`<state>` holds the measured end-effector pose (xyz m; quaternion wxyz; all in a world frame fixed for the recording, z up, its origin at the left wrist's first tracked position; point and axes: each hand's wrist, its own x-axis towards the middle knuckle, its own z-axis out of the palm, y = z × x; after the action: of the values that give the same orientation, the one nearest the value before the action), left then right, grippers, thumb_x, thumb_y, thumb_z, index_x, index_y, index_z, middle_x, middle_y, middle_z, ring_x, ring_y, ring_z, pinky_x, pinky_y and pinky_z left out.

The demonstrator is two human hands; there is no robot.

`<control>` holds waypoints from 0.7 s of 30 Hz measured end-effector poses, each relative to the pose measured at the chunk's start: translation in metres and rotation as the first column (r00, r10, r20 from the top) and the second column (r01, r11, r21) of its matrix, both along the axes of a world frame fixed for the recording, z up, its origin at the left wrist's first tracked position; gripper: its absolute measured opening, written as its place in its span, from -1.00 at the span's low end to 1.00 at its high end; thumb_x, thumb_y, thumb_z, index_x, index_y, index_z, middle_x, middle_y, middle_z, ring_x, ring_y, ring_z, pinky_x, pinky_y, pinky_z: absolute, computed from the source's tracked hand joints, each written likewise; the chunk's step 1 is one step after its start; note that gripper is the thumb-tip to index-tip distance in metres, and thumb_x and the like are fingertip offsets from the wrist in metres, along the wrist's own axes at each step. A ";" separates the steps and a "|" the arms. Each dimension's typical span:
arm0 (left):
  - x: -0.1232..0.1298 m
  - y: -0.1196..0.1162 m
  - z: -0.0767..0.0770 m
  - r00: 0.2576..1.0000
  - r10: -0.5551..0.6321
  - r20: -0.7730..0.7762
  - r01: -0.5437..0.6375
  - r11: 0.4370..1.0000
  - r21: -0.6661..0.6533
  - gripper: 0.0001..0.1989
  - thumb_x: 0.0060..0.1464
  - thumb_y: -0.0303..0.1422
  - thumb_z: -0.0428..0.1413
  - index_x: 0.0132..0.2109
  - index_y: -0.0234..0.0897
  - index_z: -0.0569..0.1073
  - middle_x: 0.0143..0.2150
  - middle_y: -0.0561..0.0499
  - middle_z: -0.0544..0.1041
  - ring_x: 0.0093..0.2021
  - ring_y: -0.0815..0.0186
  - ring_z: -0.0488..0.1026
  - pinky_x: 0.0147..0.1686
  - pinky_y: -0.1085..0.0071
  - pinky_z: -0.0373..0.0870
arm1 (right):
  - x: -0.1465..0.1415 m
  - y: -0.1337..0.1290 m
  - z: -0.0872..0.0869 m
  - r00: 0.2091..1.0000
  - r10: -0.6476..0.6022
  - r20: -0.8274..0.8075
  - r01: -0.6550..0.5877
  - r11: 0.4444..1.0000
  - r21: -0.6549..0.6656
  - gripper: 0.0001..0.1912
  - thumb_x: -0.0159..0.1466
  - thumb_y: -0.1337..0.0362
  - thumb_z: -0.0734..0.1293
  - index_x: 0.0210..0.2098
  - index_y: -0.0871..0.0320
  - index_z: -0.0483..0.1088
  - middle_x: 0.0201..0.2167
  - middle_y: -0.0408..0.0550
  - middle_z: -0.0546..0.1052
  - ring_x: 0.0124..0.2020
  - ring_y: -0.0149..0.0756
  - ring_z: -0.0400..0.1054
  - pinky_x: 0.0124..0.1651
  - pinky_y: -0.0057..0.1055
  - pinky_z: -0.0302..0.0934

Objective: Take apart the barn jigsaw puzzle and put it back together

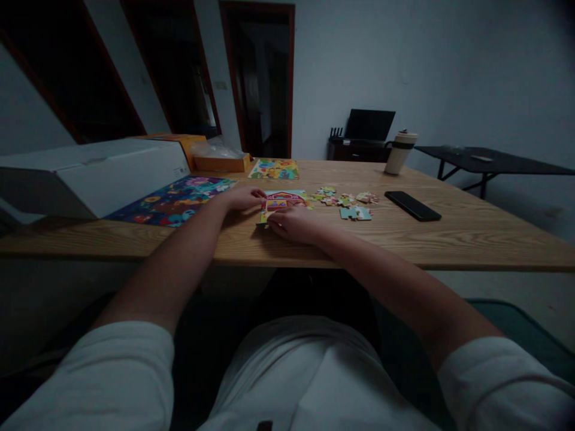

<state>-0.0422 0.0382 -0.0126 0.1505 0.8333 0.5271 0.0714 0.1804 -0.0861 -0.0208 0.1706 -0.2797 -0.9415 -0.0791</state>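
A partly assembled jigsaw puzzle (286,197) with a red house picture lies on the wooden table (449,233) in front of me. My left hand (245,196) rests on the puzzle's left edge, fingers curled against it. My right hand (294,222) lies on the puzzle's near edge, fingertips pressing on a piece there. Several loose puzzle pieces (345,202) are scattered just right of the puzzle, apart from both hands.
A finished dark colourful puzzle (175,200) lies to the left beside a long white box (90,173). Another puzzle (274,169) and an orange box (220,161) sit farther back. A black phone (412,205) and a lidded tumbler (399,152) stand at the right.
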 end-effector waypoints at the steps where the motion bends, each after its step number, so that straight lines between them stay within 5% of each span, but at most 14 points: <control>1: 0.000 0.000 0.000 1.000 0.002 0.006 -0.002 1.000 -0.001 -0.52 0.10 -0.14 0.03 0.09 -0.24 0.50 0.03 -0.06 0.57 -0.04 0.24 0.50 -0.09 0.48 0.36 | 0.001 0.001 0.000 1.000 -0.011 0.003 0.011 1.000 0.021 -0.70 0.43 0.30 0.14 -0.14 0.24 0.49 -0.15 0.11 0.55 -0.18 -0.24 0.39 -0.07 -0.31 0.15; 6: 0.001 -0.003 0.001 0.999 -0.010 0.034 0.011 1.000 -0.016 -0.55 0.09 -0.16 0.05 0.05 -0.25 0.52 0.00 -0.09 0.58 -0.04 0.22 0.49 -0.04 0.42 0.36 | 0.002 0.003 -0.002 0.999 -0.019 0.027 0.018 0.999 0.040 -0.74 0.41 0.33 0.17 -0.09 0.26 0.47 -0.08 0.15 0.54 -0.11 -0.21 0.39 -0.01 -0.28 0.16; 21: 0.005 -0.013 0.008 1.000 -0.014 0.008 0.014 1.000 -0.016 -0.51 0.07 -0.13 0.05 0.09 -0.22 0.52 0.05 -0.12 0.56 -0.02 0.18 0.47 -0.06 0.41 0.34 | 0.010 -0.002 0.001 0.997 0.072 -0.024 -0.076 0.971 -0.229 -0.72 0.29 0.33 0.28 -0.07 0.18 0.55 -0.15 0.08 0.59 -0.23 -0.25 0.40 -0.13 -0.33 0.21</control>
<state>-0.0370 0.0255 -0.0046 0.1599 0.8355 0.5212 0.0693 0.1902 -0.0882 -0.0193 0.1475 -0.2628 -0.9527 0.0388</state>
